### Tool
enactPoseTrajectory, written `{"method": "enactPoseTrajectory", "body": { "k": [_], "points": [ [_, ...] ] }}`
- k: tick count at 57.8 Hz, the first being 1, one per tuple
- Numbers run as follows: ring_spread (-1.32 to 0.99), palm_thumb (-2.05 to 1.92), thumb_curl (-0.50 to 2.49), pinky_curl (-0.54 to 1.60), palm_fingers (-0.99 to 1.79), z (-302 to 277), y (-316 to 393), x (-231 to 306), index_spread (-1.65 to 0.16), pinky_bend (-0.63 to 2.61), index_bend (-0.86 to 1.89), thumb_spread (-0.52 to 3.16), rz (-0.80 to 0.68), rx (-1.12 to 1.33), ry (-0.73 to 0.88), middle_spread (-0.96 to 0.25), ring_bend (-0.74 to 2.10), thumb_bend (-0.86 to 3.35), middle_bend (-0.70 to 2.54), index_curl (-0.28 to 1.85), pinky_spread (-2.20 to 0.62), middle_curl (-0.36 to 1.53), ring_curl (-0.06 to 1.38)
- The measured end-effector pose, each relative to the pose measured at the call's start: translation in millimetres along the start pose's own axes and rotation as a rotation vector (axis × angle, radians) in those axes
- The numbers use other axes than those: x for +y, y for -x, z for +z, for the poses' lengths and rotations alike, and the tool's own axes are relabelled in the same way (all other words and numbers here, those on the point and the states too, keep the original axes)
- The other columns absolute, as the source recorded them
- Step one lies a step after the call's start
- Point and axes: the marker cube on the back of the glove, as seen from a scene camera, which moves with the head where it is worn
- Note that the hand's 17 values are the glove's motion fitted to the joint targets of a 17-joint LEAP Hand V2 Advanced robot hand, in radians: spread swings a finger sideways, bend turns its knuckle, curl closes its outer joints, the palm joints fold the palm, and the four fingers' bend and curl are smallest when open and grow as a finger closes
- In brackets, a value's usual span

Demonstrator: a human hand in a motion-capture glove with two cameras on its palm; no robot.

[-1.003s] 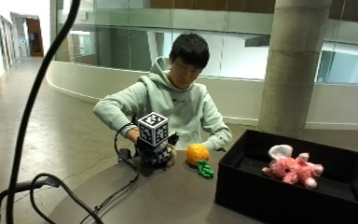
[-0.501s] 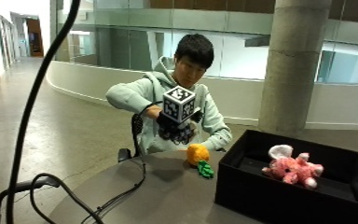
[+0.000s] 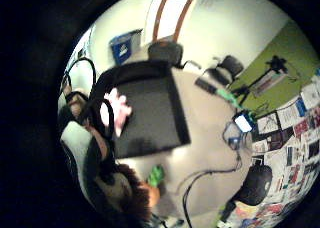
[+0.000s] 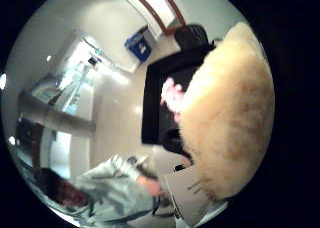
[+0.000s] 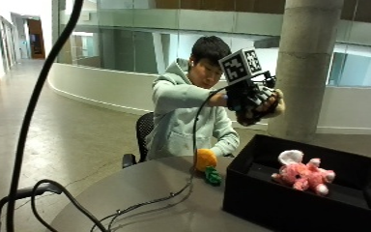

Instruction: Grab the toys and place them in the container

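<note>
The hand [image 5: 255, 102], raised above the black container [image 5: 263, 203], grips a tan plush toy [image 5: 277, 107].

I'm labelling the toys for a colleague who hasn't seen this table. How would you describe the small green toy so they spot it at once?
Start at the black container on the round table. Just outside its wall nearest the person stand two small toys: an orange toy and, touching it on the side away from the person, the green toy. It is the smaller, lower one, and the only green toy there.
</note>
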Motion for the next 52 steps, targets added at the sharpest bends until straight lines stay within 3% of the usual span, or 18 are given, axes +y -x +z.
{"method": "enactPoseTrajectory", "body": {
  "k": [5,10,12,15,17,22,27,38,52],
  "points": [
    [-0.32,0.58,0.96,0.54,0.97,22.9,3.8,-24.2,-0.39,1.14,0.44,0.63,0.052,0.011,-0.017,-0.29,1.39,0.0,1.03,1.08,-0.38,0.92,0.64],
    [-0.31,0.56,0.95,0.55,0.79,53.1,6.2,-41.1,-0.38,1.18,0.27,0.69,0.104,0.034,0.097,-0.29,1.43,-0.01,0.95,1.1,-0.37,0.92,0.65],
    [-0.31,0.5,0.9,0.55,0.53,62.0,9.6,-44.0,-0.36,1.14,0.19,0.83,0.14,0.055,0.161,-0.29,1.4,-0.03,0.88,1.08,-0.35,0.91,0.65],
    [-0.26,0.31,0.8,0.58,-0.32,68.5,9.7,-48.8,-0.32,1.08,0.15,0.97,0.16,0.082,0.204,-0.23,1.08,-0.1,0.66,1.03,-0.25,0.83,0.62],
    [-0.23,0.24,0.75,0.52,-0.48,69.4,8.6,-51.5,-0.31,1.03,0.12,1.02,0.153,0.086,0.205,-0.19,0.87,-0.1,0.52,0.95,-0.19,0.77,0.55],
    [-0.17,0.15,0.65,0.42,-0.39,65.2,11.2,-49.5,-0.27,0.93,0.08,1.12,0.141,0.071,0.215,-0.13,0.6,-0.05,0.33,0.82,-0.11,0.66,0.4],
    [-0.14,0.11,0.59,0.38,-0.31,53.7,7.8,-42.7,-0.24,0.84,0.07,1.18,0.117,0.088,0.237,-0.09,0.49,-0.03,0.22,0.72,-0.06,0.61,0.33],
    [-0.1,0.07,0.48,0.34,-0.24,7.8,-10.2,-7.8,-0.21,0.69,0.08,1.25,0.055,0.114,0.263,-0.05,0.34,-0.02,0.16,0.55,-0.01,0.52,0.29],
    [-0.1,0.09,0.41,0.32,-0.13,-30.2,-31.3,91.7,-0.22,0.59,0.12,1.31,-0.053,0.177,0.363,-0.07,0.27,0.0,0.18,0.43,0.0,0.46,0.29]
  ]
}}
